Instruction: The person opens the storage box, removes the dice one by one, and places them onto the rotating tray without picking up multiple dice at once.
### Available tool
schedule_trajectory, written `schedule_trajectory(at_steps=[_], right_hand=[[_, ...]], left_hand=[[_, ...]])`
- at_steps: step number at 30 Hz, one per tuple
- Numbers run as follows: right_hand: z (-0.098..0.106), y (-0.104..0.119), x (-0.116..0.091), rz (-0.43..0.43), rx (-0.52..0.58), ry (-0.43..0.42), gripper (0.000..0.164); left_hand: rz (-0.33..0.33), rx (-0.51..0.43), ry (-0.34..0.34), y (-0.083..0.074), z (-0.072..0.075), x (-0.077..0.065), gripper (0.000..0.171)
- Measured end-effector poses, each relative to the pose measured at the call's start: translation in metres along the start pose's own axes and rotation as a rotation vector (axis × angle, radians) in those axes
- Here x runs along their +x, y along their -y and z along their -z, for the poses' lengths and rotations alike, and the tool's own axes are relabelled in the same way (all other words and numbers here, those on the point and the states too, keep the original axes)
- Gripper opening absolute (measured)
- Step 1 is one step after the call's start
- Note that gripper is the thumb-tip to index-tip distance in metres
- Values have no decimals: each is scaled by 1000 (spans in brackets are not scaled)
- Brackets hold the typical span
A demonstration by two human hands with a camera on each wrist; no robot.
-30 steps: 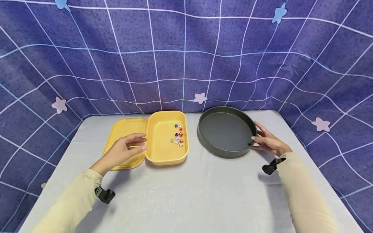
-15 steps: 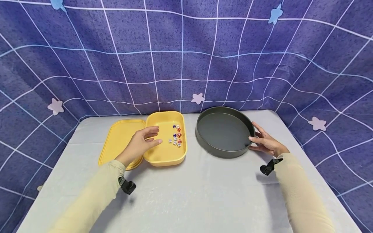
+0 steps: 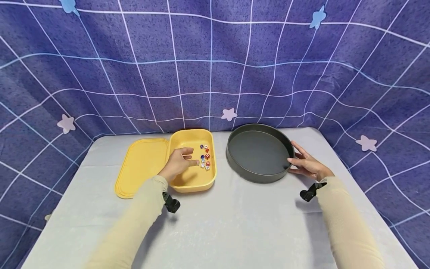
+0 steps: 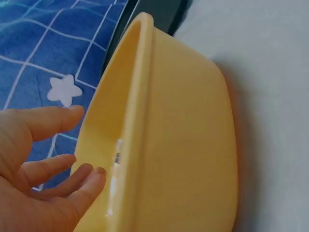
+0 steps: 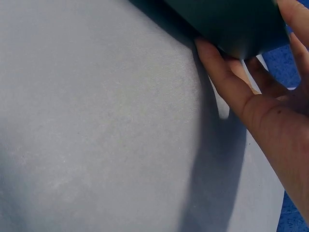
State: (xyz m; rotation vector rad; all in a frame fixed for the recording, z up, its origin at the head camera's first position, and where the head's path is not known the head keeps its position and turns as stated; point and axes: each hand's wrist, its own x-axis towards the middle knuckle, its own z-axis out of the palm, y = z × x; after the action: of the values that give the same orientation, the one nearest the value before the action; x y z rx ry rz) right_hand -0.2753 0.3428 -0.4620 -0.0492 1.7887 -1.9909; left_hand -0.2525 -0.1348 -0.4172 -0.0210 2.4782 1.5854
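A yellow rectangular container [image 3: 192, 188] stands left of centre, with several small red, blue and white dice [image 3: 207, 157] in its right half. My left hand [image 3: 178, 163] reaches over the container's left side, fingers spread and holding nothing. Its thumb tip overlaps a whitish die in the head view. In the left wrist view the fingertips [image 4: 99, 178] hang at the opening, inside the rim. To the right is a round dark grey cake pan [image 3: 260, 178]. My right hand [image 3: 308, 164] holds its right edge, thumb at the rim and fingers against the outer wall.
A flat yellow lid [image 3: 141, 164] lies left of the container, partly hidden by the left hand and sleeve. A white cloth [image 3: 235, 224] covers the table. Behind hangs a blue gridded curtain [image 3: 191, 78] with stars.
My left hand has moved right, from above the lid and the container's left rim to over its inside, closer to the dice. My right hand stays at the pan.
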Motion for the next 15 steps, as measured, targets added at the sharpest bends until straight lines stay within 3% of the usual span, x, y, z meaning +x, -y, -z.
schedule_trajectory(at_steps=[3, 15], right_hand=[[0, 0, 0, -1, 2, 5, 89], [4, -2, 1, 10, 11, -1, 87]], left_hand=[[59, -1, -26, 5, -5, 7, 61], [115, 52, -129, 32, -17, 26, 51]])
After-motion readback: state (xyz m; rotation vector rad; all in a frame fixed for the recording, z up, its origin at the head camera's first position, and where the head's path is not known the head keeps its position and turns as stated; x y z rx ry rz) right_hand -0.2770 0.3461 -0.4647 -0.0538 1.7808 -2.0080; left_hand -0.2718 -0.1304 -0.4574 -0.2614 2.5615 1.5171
